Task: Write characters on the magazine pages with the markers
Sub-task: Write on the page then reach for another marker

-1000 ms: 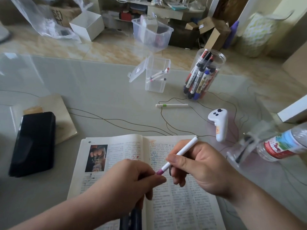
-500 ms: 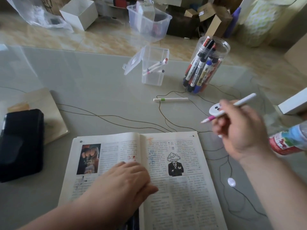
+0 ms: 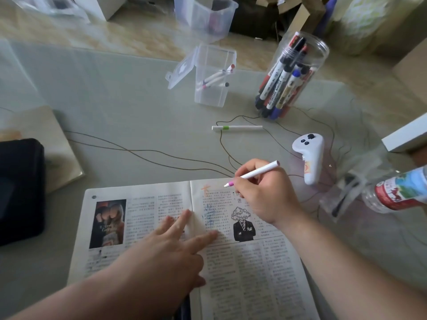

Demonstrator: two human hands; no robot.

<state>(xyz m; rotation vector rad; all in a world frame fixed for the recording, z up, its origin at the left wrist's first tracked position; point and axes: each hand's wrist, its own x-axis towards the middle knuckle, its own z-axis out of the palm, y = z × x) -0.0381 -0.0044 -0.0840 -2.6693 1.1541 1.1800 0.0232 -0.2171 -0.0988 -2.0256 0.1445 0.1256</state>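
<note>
Cluttered home room: glass table (image 3: 120,105), tiled floor (image 3: 138,39), cardboard boxes (image 3: 308,18).

Grey glass tabletop (image 3: 115,100), beige marbled floor tiles (image 3: 138,35), cardboard boxes (image 3: 307,10) and clear bin (image 3: 208,17) beyond, soft daylight

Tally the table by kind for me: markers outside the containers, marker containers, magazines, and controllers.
Markers outside containers: 2, pink marker in the right hand, green-banded marker lying loose.
Marker containers: 2, clear box and round jar.
Magazine: 1
White controller: 1
Total: 6
</note>
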